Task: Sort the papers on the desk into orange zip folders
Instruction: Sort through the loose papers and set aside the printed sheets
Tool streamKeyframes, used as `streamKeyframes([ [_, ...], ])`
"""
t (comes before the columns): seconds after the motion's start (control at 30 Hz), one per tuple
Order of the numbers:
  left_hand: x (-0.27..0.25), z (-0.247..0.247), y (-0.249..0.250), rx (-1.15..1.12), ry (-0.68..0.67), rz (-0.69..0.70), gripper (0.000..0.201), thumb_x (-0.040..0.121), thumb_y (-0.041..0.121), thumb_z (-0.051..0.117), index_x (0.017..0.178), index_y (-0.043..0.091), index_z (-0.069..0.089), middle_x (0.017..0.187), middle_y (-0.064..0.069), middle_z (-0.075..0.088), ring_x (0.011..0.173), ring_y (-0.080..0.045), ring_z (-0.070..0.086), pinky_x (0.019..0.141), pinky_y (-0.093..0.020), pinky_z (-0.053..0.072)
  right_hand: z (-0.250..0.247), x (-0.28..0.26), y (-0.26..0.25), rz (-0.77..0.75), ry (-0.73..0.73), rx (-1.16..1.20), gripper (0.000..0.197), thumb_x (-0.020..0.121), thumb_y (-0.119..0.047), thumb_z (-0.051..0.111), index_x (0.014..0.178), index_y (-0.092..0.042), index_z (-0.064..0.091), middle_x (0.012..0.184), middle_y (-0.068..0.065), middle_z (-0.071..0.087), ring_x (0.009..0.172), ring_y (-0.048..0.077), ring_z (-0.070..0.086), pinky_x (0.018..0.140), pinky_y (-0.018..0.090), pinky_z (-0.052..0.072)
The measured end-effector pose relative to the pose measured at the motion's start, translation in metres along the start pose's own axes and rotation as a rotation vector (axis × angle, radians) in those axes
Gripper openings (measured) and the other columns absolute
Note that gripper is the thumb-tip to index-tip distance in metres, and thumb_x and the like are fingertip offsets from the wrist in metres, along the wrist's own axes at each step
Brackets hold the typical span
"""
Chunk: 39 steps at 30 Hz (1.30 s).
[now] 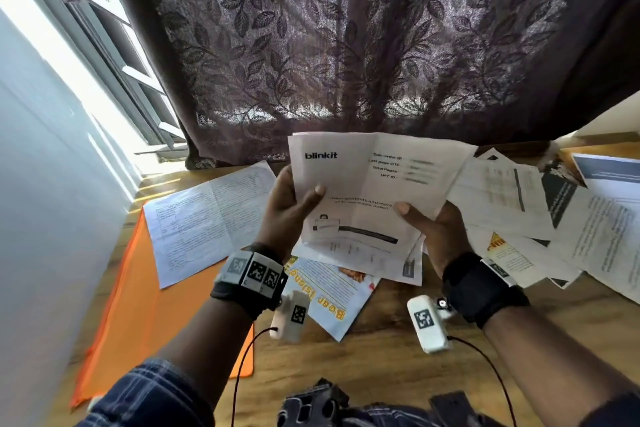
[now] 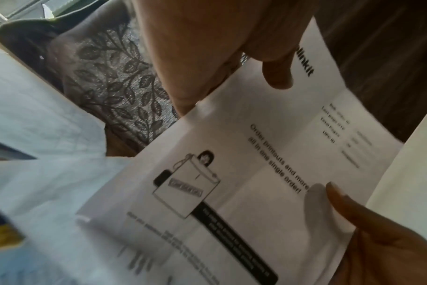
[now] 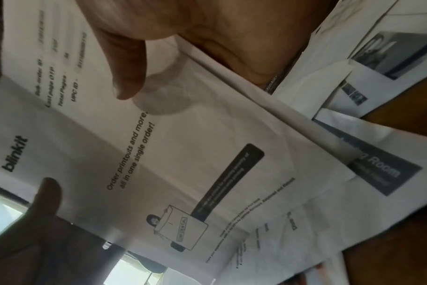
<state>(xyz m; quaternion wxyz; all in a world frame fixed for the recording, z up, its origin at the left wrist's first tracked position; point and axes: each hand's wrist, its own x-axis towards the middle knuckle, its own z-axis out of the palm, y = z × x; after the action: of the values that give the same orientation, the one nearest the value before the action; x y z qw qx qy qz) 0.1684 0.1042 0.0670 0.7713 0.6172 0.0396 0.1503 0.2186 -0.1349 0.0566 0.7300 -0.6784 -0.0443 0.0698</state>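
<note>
- One blinkit printout (image 1: 367, 184), creased down its middle, is being held up above the wooden desk (image 1: 398, 350), between both hands.
- The left hand (image 1: 285, 210) is pinching its left edge, thumb on the front; the right hand (image 1: 438, 236) is pinching its lower right part the same way.
- One orange zip folder (image 1: 138, 302) is lying flat at the desk's left, with a printed sheet (image 1: 204, 218) overlapping its upper end.
- Loose papers (image 1: 540, 218), too overlapped to count, are crowding the desk's right side; one colourful flyer (image 1: 332, 295) is lying below the held sheet.
- A leaf-patterned curtain (image 1: 346, 38) is hanging behind.
</note>
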Motion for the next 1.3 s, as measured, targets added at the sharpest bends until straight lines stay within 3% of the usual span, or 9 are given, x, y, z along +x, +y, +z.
streamKeyframes([
  [0.17,-0.012,-0.001,-0.020,0.069,0.002,-0.092,0.029,0.094,0.007,0.062,0.123,0.005,0.056,0.113,-0.013,0.068,0.105,-0.028,0.067,0.081,-0.030,0.057,0.002,-0.003,0.014,0.033,0.031,-0.058,0.023,0.082,-0.009,0.077,0.104,-0.012,0.072,0.098,-0.002,0.077,0.096,0.016,0.072,0.088,0.030,0.058],
  [0.33,-0.014,-0.003,-0.025,0.093,0.007,-0.054,0.051,0.092,0.025,0.064,0.136,0.003,0.050,0.125,-0.022,0.063,0.115,-0.038,0.060,0.093,-0.046,0.056,0.003,-0.002,0.017,-0.024,0.020,-0.044,0.029,0.080,-0.009,0.077,0.108,-0.018,0.071,0.102,-0.006,0.076,0.097,0.008,0.071,0.084,0.022,0.057],
  [0.5,-0.015,-0.011,-0.044,0.161,-0.064,-0.109,0.038,0.090,0.035,0.063,0.123,0.016,0.060,0.119,-0.022,0.066,0.110,-0.041,0.062,0.095,-0.061,0.051,0.000,-0.006,0.029,0.015,0.022,-0.106,0.022,0.083,-0.009,0.075,0.102,-0.020,0.071,0.096,-0.010,0.076,0.094,0.006,0.071,0.087,0.029,0.054],
  [0.63,-0.011,-0.027,-0.050,0.169,-0.123,-0.113,0.038,0.090,0.028,0.065,0.115,0.000,0.059,0.113,-0.027,0.065,0.107,-0.035,0.064,0.094,-0.055,0.053,0.001,-0.005,0.030,0.005,0.063,-0.149,0.015,0.087,-0.012,0.072,0.102,-0.011,0.071,0.080,-0.015,0.075,0.084,-0.003,0.070,0.072,0.014,0.054],
  [0.77,0.004,-0.060,-0.046,0.557,-0.084,-0.053,0.004,0.092,0.013,0.068,0.091,0.013,0.065,0.084,0.004,0.067,0.078,-0.005,0.064,0.073,-0.025,0.051,0.000,-0.001,0.026,0.018,0.052,-0.152,0.011,0.090,-0.010,0.068,0.094,-0.020,0.071,0.086,-0.011,0.076,0.086,0.006,0.072,0.075,0.021,0.056],
  [0.87,0.011,-0.101,-0.042,0.994,-0.066,-0.023,0.014,0.087,0.013,0.072,0.100,0.012,0.068,0.098,-0.002,0.068,0.092,-0.021,0.065,0.080,-0.033,0.051,-0.003,0.002,0.030,0.048,0.079,-0.176,0.012,0.091,-0.010,0.067,0.099,-0.017,0.072,0.099,0.002,0.074,0.095,0.022,0.070,0.087,0.037,0.054],
  [1.0,0.005,-0.139,-0.039,1.534,-0.135,-0.195,0.040,0.078,0.036,0.073,0.114,0.031,0.057,0.131,-0.003,0.054,0.123,-0.030,0.047,0.094,-0.048,0.048,-0.005,0.000,0.044,0.139,0.111,-0.200,0.014,0.091,-0.011,0.067,0.104,-0.013,0.071,0.100,0.005,0.074,0.097,0.026,0.070,0.093,0.041,0.053],
  [1.17,-0.007,-0.157,-0.041,1.652,-0.169,-0.275,0.059,0.082,0.050,0.070,0.133,0.030,0.047,0.151,-0.003,0.034,0.136,-0.030,0.039,0.099,-0.052,0.047,0.002,-0.009,0.058,0.272,0.065,-0.183,0.010,0.092,-0.007,0.065,0.096,-0.013,0.072,0.095,0.005,0.074,0.090,0.025,0.070,0.088,0.039,0.053],
  [1.3,-0.011,-0.158,-0.045,1.742,-0.206,-0.157,0.046,0.091,0.050,0.060,0.129,0.027,0.048,0.145,0.000,0.044,0.124,-0.025,0.052,0.091,-0.047,0.052,0.006,-0.009,0.063,0.294,0.041,-0.225,0.009,0.092,-0.008,0.065,0.093,-0.013,0.073,0.093,0.007,0.074,0.087,0.025,0.071,0.084,0.038,0.055],
])
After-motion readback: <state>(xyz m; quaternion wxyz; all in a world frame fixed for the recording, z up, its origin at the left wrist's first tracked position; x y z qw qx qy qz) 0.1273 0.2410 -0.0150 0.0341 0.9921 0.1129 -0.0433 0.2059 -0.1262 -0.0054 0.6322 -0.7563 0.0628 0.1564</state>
